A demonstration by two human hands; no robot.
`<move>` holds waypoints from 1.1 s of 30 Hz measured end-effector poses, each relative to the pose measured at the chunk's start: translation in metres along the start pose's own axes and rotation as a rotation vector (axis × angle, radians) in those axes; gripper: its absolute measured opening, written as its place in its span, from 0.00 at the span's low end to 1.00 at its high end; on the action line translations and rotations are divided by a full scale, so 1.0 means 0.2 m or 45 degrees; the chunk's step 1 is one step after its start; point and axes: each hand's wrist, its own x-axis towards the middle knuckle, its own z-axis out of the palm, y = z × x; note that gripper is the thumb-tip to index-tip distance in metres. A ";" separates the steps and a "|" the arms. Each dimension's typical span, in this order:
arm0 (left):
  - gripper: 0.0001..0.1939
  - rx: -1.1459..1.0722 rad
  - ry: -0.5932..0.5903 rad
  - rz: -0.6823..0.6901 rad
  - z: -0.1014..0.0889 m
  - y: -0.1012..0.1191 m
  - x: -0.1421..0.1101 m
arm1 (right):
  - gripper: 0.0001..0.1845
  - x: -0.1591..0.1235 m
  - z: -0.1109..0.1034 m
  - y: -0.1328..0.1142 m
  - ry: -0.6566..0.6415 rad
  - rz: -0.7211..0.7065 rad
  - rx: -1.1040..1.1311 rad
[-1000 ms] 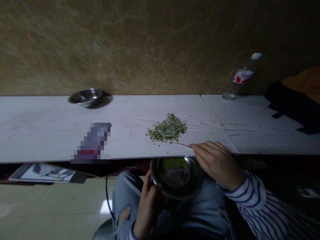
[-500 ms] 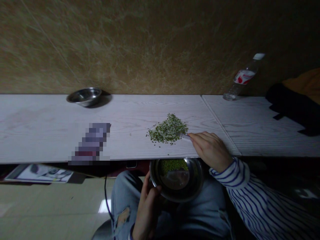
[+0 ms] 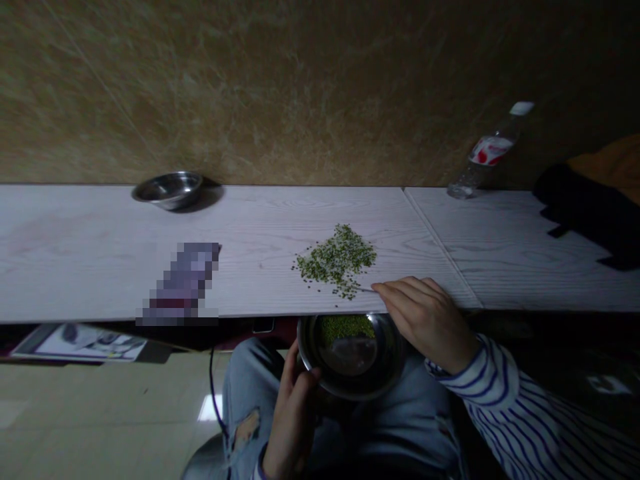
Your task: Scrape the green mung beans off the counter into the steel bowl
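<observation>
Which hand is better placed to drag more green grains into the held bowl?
Likely the right hand: it holds a thin tool at the pile. The left hand is busy holding the bowl below the table.

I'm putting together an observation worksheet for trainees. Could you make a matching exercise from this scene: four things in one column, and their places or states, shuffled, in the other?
Things
1. Left hand
2. Plastic bottle
3. Loose mung beans
4. Right hand

Places or states
A. Spread in a patch on the wood-grain tabletop
B. Holding a thin utensil
C. At the rim of the metal bowl below the table's front edge
D. Near the wall, with a white cap

Right pairs: 1-C, 2-D, 3-A, 4-B
</observation>
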 end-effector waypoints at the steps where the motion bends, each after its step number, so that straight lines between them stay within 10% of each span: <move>1: 0.35 0.004 0.008 -0.008 0.00 0.00 0.00 | 0.12 0.00 0.00 0.00 0.006 0.009 -0.006; 33: 0.36 0.026 -0.015 0.030 0.00 0.02 -0.01 | 0.13 -0.09 -0.04 -0.03 -0.004 -0.012 -0.020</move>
